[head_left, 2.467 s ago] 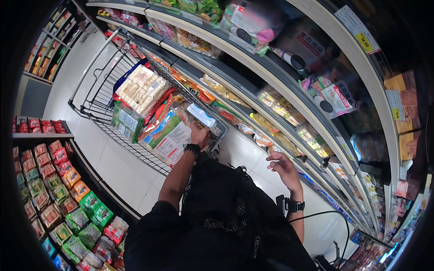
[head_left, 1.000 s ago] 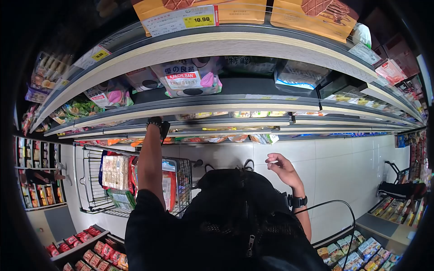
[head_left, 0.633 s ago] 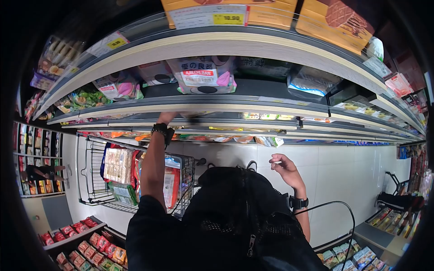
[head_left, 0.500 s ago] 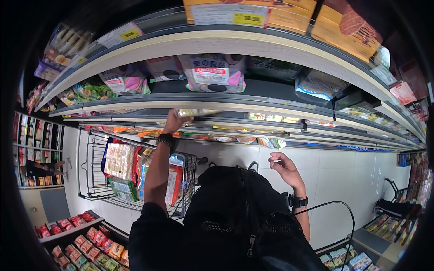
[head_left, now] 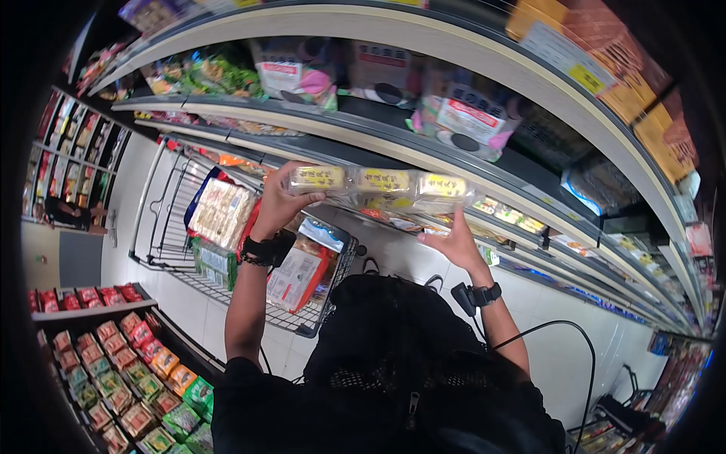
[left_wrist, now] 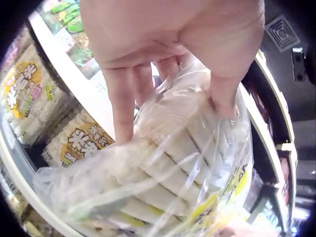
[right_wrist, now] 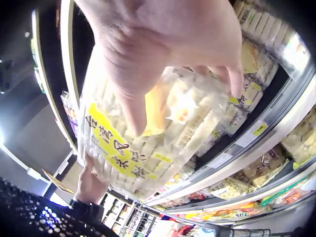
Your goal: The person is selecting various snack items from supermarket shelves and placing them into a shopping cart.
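Note:
A clear bag of pale stick-shaped rice crackers [head_left: 384, 181] with yellow labels is held up in front of the shelf. My left hand [head_left: 283, 203] grips its left end, and in the left wrist view the fingers and thumb [left_wrist: 224, 96] of this hand spread around the crinkled plastic. At the other end is my right hand [head_left: 463, 242], its fingers straight at the bag's edge and its thumb stretched out to the side. Seen from the right wrist, that thumb [right_wrist: 131, 116] overlaps the labelled face of the bag [right_wrist: 116, 140].
A wire shopping cart [head_left: 155, 208] stands to the left, holding a block-shaped pack [head_left: 221, 213] and several bags. Shelves [head_left: 484, 163] of packaged snacks curve along the front and right. A low display [head_left: 125, 378] of small packets is at the lower left.
My left hand has drawn the bag of rice crackers out from the shelf and brought it rightward, closer to me. My right hand has risen to the bag's other end. The view has turned.

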Tool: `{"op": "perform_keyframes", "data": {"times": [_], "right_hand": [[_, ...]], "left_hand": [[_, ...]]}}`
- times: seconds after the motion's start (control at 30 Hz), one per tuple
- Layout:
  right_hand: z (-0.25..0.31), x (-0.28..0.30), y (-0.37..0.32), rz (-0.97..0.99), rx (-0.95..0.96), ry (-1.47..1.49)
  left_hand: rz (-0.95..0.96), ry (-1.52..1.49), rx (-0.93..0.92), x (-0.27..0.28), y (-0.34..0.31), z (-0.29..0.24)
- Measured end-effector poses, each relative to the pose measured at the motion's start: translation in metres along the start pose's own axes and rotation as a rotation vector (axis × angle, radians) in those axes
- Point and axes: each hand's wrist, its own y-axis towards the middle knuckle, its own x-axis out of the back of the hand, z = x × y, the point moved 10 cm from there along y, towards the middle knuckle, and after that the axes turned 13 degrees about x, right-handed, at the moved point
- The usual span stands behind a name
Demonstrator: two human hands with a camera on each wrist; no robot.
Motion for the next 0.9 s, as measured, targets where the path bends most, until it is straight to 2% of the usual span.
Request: {"op": "perform_keyframes", "data": {"times": [0.07,0.1,0.17,0.23,0.3,0.37,0.43,0.47,0.53,0.63,0.87,0.9], "right_hand": [[0.010,-0.007,0.015,-0.019,0.014,0.150],[0.013,-0.010,0.018,-0.009,0.013,0.147],[0.018,-0.021,0.022,-0.033,-0.061,0.457],[0.011,-0.027,0.021,-0.079,-0.089,0.518],[-0.003,-0.025,0.015,-0.195,-0.150,0.645],[0.004,-0.023,0.012,-0.209,-0.121,0.633],[0.012,-0.021,0.006,-0.267,-0.169,0.727],[0.015,-0.018,0.005,-0.275,-0.170,0.719],[0.022,-0.012,0.002,-0.237,-0.129,0.598],[0.026,-0.009,-0.006,-0.259,-0.129,0.533],[0.042,-0.006,-0.015,-0.272,-0.135,0.518],[0.058,-0.004,-0.015,-0.252,-0.072,0.460]], "left_hand": [[0.056,-0.290,-0.020,0.014,-0.008,0.008],[0.049,-0.297,-0.018,0.018,-0.011,0.011],[-0.013,-0.352,0.077,0.031,-0.013,0.026],[0.006,-0.408,0.122,0.030,-0.017,0.029],[0.108,-0.502,0.140,0.017,-0.030,0.034],[0.236,-0.564,0.173,-0.003,-0.043,0.052],[0.294,-0.529,0.191,-0.025,-0.055,0.050],[0.304,-0.533,0.189,-0.034,-0.059,0.053],[0.236,-0.690,0.321,-0.045,-0.063,0.079],[0.187,-0.777,0.328,-0.049,-0.064,0.094],[0.280,-0.718,0.321,-0.052,-0.055,0.090],[0.177,-0.693,0.289,-0.047,-0.051,0.088]]}}
